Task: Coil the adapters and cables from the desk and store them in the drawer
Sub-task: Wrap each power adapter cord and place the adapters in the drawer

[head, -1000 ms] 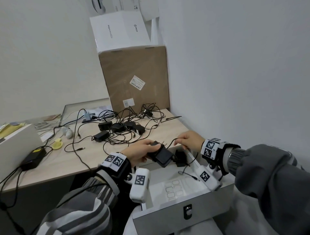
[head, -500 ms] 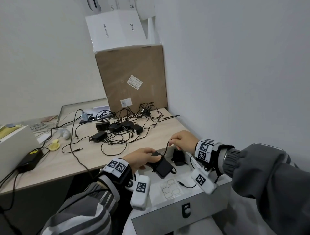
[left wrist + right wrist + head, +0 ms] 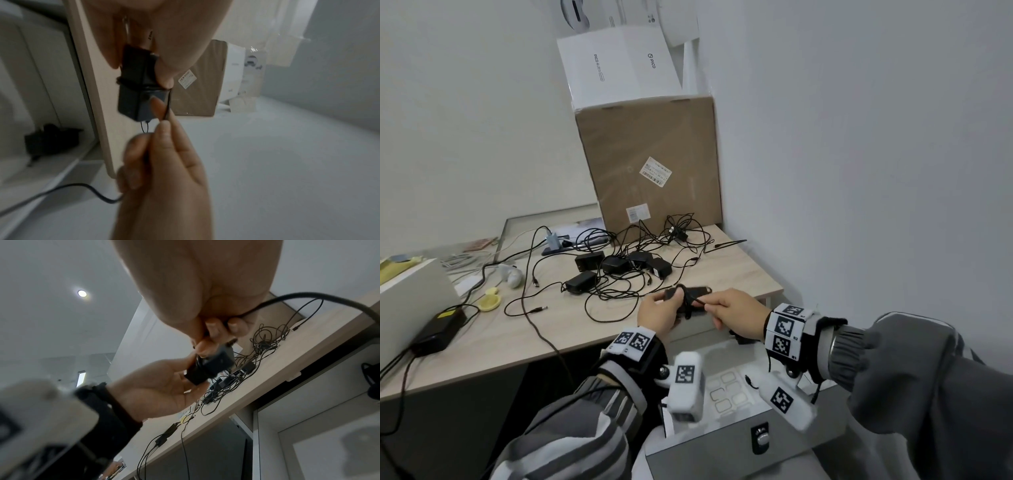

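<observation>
While the tangle of black adapters and thin cables lies on the pale wooden desk beyond, the left hand grips a small black rectangular adapter, long axis pointing right toward the right hand, which pinches its thin black cable above the open white drawer.

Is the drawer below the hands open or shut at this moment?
Open. In the head view the drawer is pulled out under the hands, its white floor exposed; the left wrist view shows a black adapter already lying inside.
</observation>
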Demonstrator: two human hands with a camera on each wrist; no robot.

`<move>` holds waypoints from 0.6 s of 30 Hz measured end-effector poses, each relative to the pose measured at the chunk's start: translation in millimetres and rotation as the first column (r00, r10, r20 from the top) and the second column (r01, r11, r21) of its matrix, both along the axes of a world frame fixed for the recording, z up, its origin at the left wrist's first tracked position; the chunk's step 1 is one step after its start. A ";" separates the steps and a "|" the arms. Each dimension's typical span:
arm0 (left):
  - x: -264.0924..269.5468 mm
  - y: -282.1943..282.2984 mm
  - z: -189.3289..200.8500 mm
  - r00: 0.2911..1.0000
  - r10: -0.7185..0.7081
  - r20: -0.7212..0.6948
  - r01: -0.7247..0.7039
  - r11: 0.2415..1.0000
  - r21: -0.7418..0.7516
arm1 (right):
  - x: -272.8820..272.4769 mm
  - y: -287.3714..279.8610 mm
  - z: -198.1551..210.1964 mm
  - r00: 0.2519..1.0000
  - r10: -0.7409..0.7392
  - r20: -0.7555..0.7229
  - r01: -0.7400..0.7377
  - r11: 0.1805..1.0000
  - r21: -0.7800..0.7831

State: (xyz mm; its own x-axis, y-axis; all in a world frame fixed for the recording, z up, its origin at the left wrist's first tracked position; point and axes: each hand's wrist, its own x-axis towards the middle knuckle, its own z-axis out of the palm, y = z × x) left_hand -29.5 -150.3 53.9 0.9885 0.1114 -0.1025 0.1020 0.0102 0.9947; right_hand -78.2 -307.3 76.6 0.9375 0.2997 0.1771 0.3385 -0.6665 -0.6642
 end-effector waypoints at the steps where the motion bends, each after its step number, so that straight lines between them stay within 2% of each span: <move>1: 1.6 -0.7 5.0 0.999 0.039 -0.013 -0.040 0.992 -0.118 | -0.4 1.3 0.0 1.000 0.008 -0.005 -0.008 1.000 0.010; 3: 2.1 -0.7 19.0 0.996 0.075 -0.056 -0.090 0.927 -0.365 | -2.4 1.3 0.4 0.999 0.022 -0.027 -0.022 1.000 0.010; 5: 1.2 1.3 32.9 0.998 0.048 -0.038 -0.061 0.852 -0.520 | -2.8 -2.7 0.4 0.998 0.023 -0.050 -0.023 1.000 0.002; 8: -5.7 0.6 45.3 0.992 -0.110 0.060 0.125 0.835 -0.535 | 1.7 -12.1 2.5 0.999 -0.025 -0.033 0.025 1.000 -0.008; 11: -14.0 -2.2 44.2 0.949 -0.298 0.104 0.315 0.883 -0.348 | 5.9 -22.6 8.5 0.994 -0.108 0.001 0.108 0.994 -0.027; 14: -21.8 -0.6 40.4 0.874 -0.479 0.078 0.485 0.870 -0.090 | 9.6 -33.7 13.7 0.984 -0.171 0.050 0.176 0.977 -0.117; 16: -24.2 3.1 38.2 0.841 -0.540 0.039 0.534 0.839 0.108 | 11.4 -37.8 15.6 0.984 -0.174 0.039 0.178 0.969 -0.170; 18: -26.6 4.3 39.2 0.843 -0.537 -0.005 0.518 0.811 0.271 | 12.1 -38.7 18.0 0.983 -0.185 0.015 0.185 0.974 -0.133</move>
